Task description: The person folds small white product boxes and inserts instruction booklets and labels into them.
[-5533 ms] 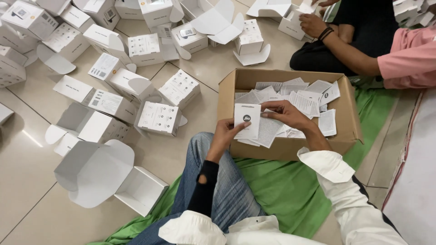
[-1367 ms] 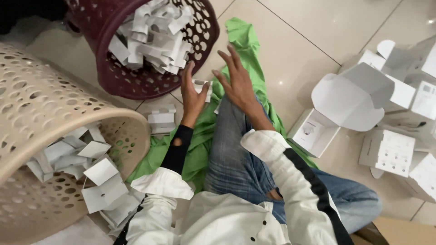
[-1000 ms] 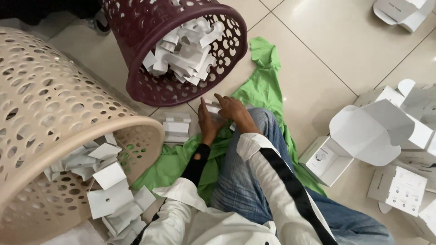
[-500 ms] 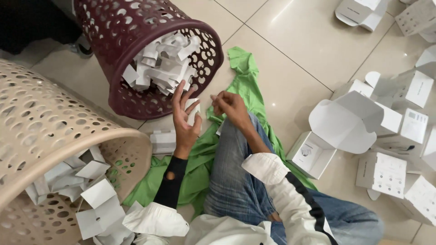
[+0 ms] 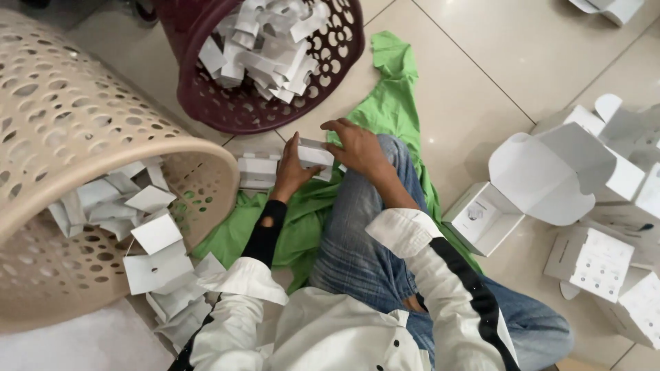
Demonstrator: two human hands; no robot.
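Observation:
I sit on a green cloth (image 5: 392,82) spread over the tiled floor. My left hand (image 5: 290,172) and my right hand (image 5: 354,143) together grip a small stack of white cards (image 5: 315,154) just above my bent knee in blue jeans. More white folded pieces (image 5: 258,172) lie on the cloth right beside my left hand. A maroon perforated basket (image 5: 275,62), tipped toward me, holds several white folded cards.
A beige perforated basket (image 5: 82,137) lies on its side at the left, white cards spilling from its mouth. Several open white cardboard boxes (image 5: 543,178) lie scattered at the right on the tiles.
Earlier my hands sorted cards in a brown carton. Since then I turned to the baskets, reached toward the maroon one, and now both hands have drawn down together holding a white stack.

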